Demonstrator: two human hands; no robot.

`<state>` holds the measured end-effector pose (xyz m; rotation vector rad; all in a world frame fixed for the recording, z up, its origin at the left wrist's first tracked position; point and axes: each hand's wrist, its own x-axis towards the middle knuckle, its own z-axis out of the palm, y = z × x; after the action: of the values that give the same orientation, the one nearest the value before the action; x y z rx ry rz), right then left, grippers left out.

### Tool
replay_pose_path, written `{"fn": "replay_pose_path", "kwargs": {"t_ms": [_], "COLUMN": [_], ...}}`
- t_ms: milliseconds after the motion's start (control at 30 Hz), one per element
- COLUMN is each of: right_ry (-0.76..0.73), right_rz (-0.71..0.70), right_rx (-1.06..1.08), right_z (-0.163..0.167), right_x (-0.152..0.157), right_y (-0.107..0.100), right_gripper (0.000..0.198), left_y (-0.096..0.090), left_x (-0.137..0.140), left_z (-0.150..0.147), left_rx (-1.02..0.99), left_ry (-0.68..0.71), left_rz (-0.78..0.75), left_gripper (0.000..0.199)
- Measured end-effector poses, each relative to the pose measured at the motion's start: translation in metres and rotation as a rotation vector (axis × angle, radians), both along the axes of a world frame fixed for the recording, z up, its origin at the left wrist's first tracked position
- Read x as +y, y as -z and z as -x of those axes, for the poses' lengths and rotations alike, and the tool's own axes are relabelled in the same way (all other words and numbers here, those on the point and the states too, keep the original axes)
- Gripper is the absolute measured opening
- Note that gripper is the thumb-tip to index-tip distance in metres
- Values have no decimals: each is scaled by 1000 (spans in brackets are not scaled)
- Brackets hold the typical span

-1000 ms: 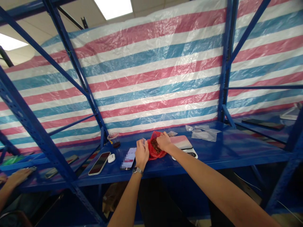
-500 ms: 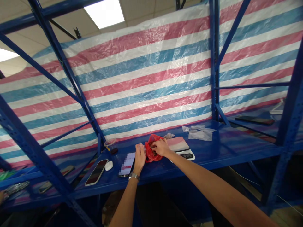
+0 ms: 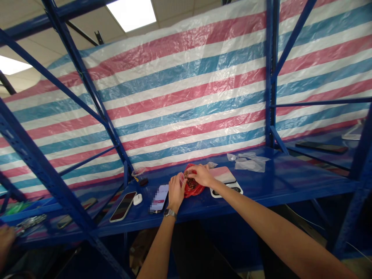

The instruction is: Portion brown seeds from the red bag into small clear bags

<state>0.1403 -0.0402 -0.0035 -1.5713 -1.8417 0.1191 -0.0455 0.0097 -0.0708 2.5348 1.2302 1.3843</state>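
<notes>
The red bag (image 3: 194, 192) of brown pieces (image 3: 191, 182) sits on the worktop (image 3: 279, 182) beneath the right hand (image 3: 202, 176), whose grip I cannot tell, beside the left hand (image 3: 176, 192), pinched on what seems a clear bag (image 3: 182, 178).

Blue racking (image 3: 270, 46) is backed by a striped sheet (image 3: 186, 97) (red, white, blue). Bright panels (image 3: 133, 14) are set in the ceiling (image 3: 177, 11), apparently tiled where visible.

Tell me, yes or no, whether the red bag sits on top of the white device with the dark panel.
No, the red bag is on the blue shelf, left of the white device.
</notes>
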Motion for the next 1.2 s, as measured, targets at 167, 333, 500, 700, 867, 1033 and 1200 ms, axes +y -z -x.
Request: {"fn": "replay_pose_path", "kwargs": {"t_ms": [167,333,500,700,867,1033,1200], "right_ry": [-96,-184,-200,-252,-203,71,18], "right_rz": [-124,-131,-108,-158,-190,-196,-127], "right_rx": [-161,-269,-373,-365,-381,-290,-217], "right_z": [11,21,32,39,43,35,31], "right_x": [-4,-11,-15,-14,-12,-9,-12], "right_y": [-3,-9,-14,-18,-17,-11,-7], "right_gripper": [19,19,25,31,42,38,40], "left_y": [-2,-7,-10,-11,-9,-6,0], "left_x": [-2,-6,-7,-5,-2,1,6], "left_z": [0,1,2,2,2,0,1], "left_rx": [86,124,85,-95,-174,-224,-159], "left_ry": [-48,-81,-105,-92,-63,-96,-162], "left_rz": [-12,14,101,235,222,195,58], "left_gripper": [28,14,17,17,23,34,42]}}
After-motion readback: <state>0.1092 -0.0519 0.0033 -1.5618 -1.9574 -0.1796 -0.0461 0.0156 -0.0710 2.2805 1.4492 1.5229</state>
